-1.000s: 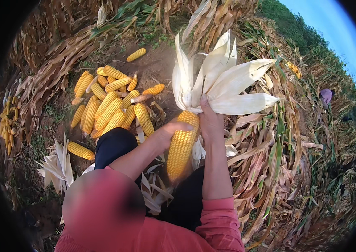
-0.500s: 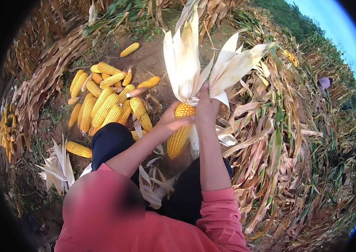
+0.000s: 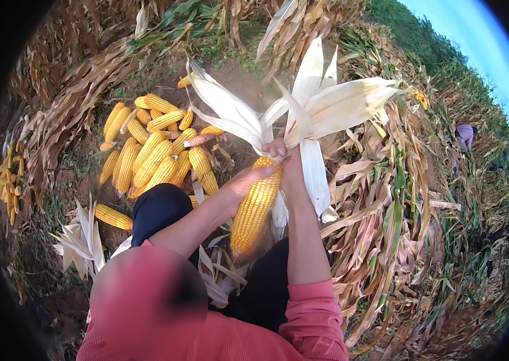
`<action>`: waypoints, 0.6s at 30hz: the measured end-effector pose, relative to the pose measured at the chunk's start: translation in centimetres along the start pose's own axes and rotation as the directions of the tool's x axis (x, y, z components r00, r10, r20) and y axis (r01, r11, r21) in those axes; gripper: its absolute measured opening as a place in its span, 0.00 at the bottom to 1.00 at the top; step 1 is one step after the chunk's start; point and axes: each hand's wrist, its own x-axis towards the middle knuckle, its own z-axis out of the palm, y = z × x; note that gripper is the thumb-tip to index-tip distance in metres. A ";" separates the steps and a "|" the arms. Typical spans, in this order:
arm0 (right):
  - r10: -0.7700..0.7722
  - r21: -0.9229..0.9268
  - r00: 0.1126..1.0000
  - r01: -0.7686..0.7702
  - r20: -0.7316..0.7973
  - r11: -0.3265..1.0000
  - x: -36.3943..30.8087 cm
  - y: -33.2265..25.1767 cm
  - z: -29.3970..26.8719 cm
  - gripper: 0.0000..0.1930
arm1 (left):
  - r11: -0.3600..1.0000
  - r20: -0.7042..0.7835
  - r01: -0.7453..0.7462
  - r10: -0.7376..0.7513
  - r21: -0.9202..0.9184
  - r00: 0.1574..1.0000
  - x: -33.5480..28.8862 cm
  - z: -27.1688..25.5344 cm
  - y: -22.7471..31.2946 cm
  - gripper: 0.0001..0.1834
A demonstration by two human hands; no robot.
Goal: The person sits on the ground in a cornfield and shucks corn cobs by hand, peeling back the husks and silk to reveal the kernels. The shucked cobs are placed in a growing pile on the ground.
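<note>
I hold one yellow corn cob (image 3: 254, 207) upright in front of me. My left hand (image 3: 243, 183) wraps around the cob's bare kernels near its top. My right hand (image 3: 281, 151) grips the base where the pale, dry husk leaves (image 3: 320, 102) fan out upward, peeled back from the cob. Both forearms come up from pink sleeves at the lower edge.
A pile of several husked yellow cobs (image 3: 152, 150) lies on bare soil to my left, with one loose cob (image 3: 113, 216) nearer. Shed white husks (image 3: 80, 240) lie at lower left. Dry corn stalks (image 3: 398, 216) are heaped at right. Another person (image 3: 465, 133) is far right.
The husk leaves have been pulled further back and spread wider above the cob. My left hand has slid up along the kernels and both hands sit a little higher.
</note>
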 end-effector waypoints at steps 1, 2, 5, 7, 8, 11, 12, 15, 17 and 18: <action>-0.033 0.127 0.997 0.042 -0.075 0.991 -0.5 -1.1 1.2 0.14 | 1.000 0.011 -0.003 0.003 -0.001 1.000 0.1 0.2 -0.1 0.32; -0.065 0.158 0.996 0.074 -0.063 0.985 -0.9 -1.8 1.8 0.13 | 1.000 0.019 -0.018 0.018 0.008 1.000 0.0 0.1 -0.1 0.31; -0.178 0.371 0.983 0.150 0.044 0.916 -2.2 -2.7 1.6 0.08 | 0.999 0.017 -0.006 0.005 0.038 1.000 0.2 -0.1 -0.3 0.30; -0.149 0.209 0.965 0.195 -0.218 0.958 -2.8 -3.5 3.3 0.15 | 0.999 0.047 -0.035 0.035 0.012 0.998 -0.5 0.7 0.1 0.30; -0.123 0.196 0.949 0.185 -0.290 0.963 -2.9 -3.6 3.0 0.16 | 0.999 0.062 -0.047 0.047 -0.002 0.997 -0.7 1.1 0.1 0.30; -0.248 -0.338 0.872 0.103 -0.423 0.936 -3.3 -2.7 2.8 0.16 | 0.990 0.061 -0.008 0.017 -0.144 0.998 -0.1 0.3 -1.1 0.30; -0.203 -0.638 0.905 -0.092 -0.373 0.765 -3.9 -3.1 2.4 0.15 | 0.981 0.065 0.000 0.013 -0.193 0.998 -0.1 0.2 -1.4 0.30; -0.133 -0.649 0.910 -0.172 -0.392 0.741 -3.7 -2.3 0.6 0.16 | 0.972 -0.010 0.011 -0.014 -0.234 1.000 -0.9 2.0 -1.0 0.29; -0.105 -0.384 0.874 -0.098 -0.474 0.918 -2.9 -1.5 0.0 0.14 | 0.976 0.008 0.017 -0.015 -0.216 1.000 -0.7 1.8 -1.3 0.30; -0.090 -0.247 0.844 -0.051 -0.528 0.968 -2.6 -1.2 -0.2 0.12 | 0.975 0.004 0.000 0.001 -0.221 1.000 -0.4 1.7 -1.6 0.30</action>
